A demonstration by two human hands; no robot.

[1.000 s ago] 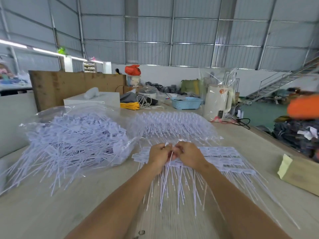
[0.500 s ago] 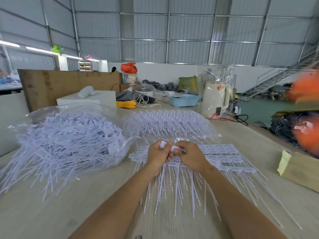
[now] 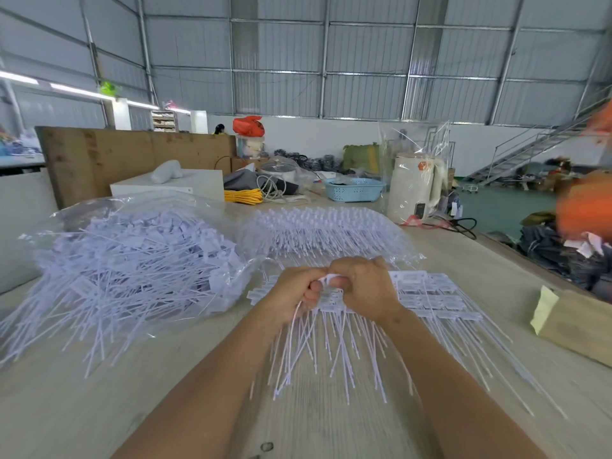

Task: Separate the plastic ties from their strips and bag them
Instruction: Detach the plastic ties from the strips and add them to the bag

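Both bare forearms reach forward from the near edge and converge at centre. The left hand (image 3: 294,289) and right hand (image 3: 364,286) meet knuckle to knuckle, fingers (image 3: 314,293) curled tight, pinching.

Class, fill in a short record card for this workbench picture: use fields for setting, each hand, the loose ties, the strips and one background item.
setting: wooden table in a warehouse
left hand: grips a white tie strip
right hand: grips the same strip
loose ties: heaped in a clear bag, left of the hands
strips: spread flat under and right of the hands
background: blue basket
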